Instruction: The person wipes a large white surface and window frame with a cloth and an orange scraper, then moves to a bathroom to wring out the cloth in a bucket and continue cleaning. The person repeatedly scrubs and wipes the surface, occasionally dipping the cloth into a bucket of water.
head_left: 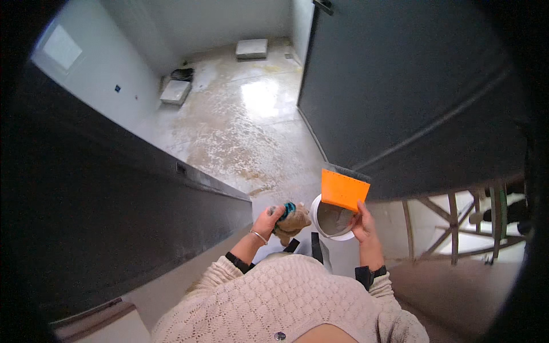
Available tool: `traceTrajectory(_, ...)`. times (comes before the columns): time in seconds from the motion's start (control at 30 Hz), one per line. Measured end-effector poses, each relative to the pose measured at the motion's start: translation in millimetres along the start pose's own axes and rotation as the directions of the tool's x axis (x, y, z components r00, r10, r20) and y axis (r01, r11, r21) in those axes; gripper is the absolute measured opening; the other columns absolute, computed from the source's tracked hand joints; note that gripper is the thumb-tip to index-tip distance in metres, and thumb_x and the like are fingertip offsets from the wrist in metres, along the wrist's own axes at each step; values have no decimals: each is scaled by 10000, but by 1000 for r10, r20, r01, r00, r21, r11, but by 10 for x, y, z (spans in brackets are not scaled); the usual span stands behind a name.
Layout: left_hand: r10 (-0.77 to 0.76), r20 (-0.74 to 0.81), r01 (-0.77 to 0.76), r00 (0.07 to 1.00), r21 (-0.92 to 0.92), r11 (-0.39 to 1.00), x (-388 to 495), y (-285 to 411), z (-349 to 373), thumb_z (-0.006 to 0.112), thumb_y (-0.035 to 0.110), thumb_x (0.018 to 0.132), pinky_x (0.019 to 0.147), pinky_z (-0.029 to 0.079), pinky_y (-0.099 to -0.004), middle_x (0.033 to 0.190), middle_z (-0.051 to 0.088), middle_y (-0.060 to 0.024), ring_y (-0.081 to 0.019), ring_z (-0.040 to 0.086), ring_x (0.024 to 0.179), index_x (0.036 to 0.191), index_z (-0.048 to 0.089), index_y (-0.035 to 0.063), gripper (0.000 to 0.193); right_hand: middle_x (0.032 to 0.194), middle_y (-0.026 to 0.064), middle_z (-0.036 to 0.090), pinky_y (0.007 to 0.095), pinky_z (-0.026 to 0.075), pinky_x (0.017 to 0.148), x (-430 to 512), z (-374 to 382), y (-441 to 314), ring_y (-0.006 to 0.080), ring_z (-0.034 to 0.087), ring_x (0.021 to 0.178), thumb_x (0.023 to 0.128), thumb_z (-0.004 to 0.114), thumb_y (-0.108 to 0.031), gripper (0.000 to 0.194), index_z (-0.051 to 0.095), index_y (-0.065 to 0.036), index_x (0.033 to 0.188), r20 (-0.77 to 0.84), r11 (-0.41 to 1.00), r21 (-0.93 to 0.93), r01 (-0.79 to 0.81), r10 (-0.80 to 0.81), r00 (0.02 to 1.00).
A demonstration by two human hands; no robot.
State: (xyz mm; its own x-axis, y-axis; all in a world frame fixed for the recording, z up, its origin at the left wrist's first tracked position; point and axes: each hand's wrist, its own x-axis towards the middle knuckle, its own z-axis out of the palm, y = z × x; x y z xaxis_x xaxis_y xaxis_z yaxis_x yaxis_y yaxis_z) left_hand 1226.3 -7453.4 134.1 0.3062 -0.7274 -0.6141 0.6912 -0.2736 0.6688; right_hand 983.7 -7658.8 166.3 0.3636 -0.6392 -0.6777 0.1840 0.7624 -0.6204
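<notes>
My left hand [268,221] grips a bunched tan cloth [294,221] with a teal part at its top, held in front of my waist. In my right hand [362,221] is an orange plastic blade [344,188], like a wide spreader or dustpan, with a dark strip along its far edge. My right fingers are also at the rim of a white bucket [315,216]; whether they hold it I cannot tell. Greyish contents show inside the bucket, partly hidden by the orange tool.
A dark door [399,85] stands ajar at the right, and a dark panel [107,184] rises at the left. Beyond, the blotchy wet-looking floor [231,137] holds two white boxes [251,48] and a black item [182,74]. Metal railing [452,227] stands at the lower right.
</notes>
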Motion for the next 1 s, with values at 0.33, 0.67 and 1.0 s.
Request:
traceTrajectory(0.33,449,12,-359,894,-581,730,165,1304,3,537,431,913,971,463,-426,1244,532,-159,-298,554,1118,1294,444,32,559,787,-37,571,221,377,570,1601,1348,-925,84,470,602,870,666,-313,251,632,-154,1061,235,954,-261,-146,210,949)
traceTrajectory(0.67,951,133,-243,279,968,-64,1616,1879,14,626,403,794,983,396,-422,1213,594,-1,-285,531,1118,1131,636,146,424,851,-34,565,236,373,569,2933,2559,-1506,78,465,675,869,657,-340,307,616,-120,1079,242,841,-494,-219,375,895)
traceTrajectory(1.0,103,-197,-223,975,-867,446,2845,2104,-1651,525,462,925,871,520,-449,1206,614,-80,-270,618,1043,1264,555,119,483,646,-42,526,234,407,537,4070,3939,-1320,85,518,573,838,662,-439,316,591,-205,1039,121,706,-663,-248,429,895)
